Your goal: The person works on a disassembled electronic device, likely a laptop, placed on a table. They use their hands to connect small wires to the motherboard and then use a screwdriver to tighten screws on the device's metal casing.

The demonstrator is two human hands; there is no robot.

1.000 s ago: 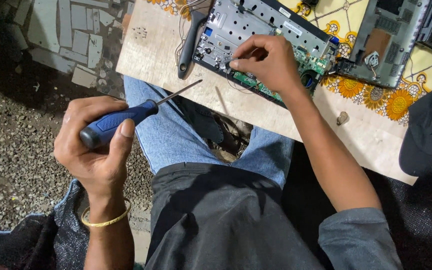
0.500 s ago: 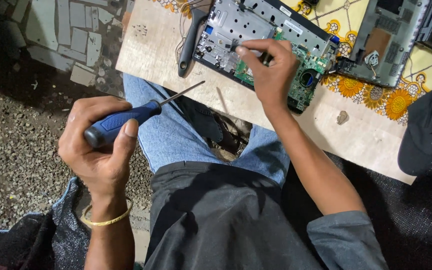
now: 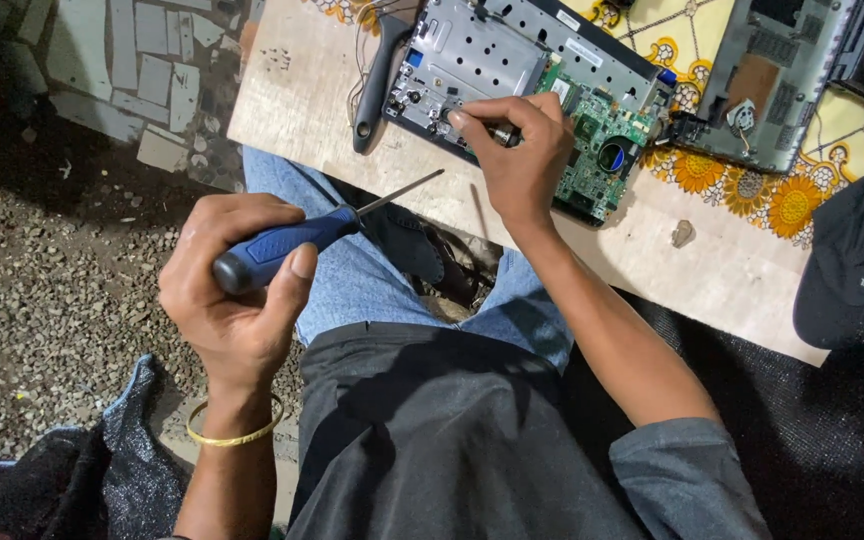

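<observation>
Fingers (image 3: 472,118) of the right hand (image 3: 522,160) are pinched together on a small part, too small to make out, at the near edge of the opened laptop chassis (image 3: 512,75), while the left hand (image 3: 237,290) is wrapped tight round the screwdriver (image 3: 297,240), thumb pressed along its grip. Largest of the things is the table (image 3: 592,250), a pale, worn wooden top with a yellow sunflower-patterned cloth (image 3: 752,190) over its far side. On it lies the chassis, a flat rectangle of dull stamped grey metal with a green circuit board (image 3: 607,140) bared at its right end, directly under and beside the right hand's fingers. A second grey plastic shell (image 3: 762,90) lies to its right on the cloth. A dark fabric cap (image 3: 857,260) rests at the table's right edge. A black moulded plastic strip (image 3: 377,80) lies just left of the chassis. The screwdriver has a rounded blue and black rubbery handle and a thin steel shaft tilted up towards the chassis, its tip near the table edge, apart from the board, held over the denim-clad knee. A thin gold bangle (image 3: 237,435) circles the left wrist.
</observation>
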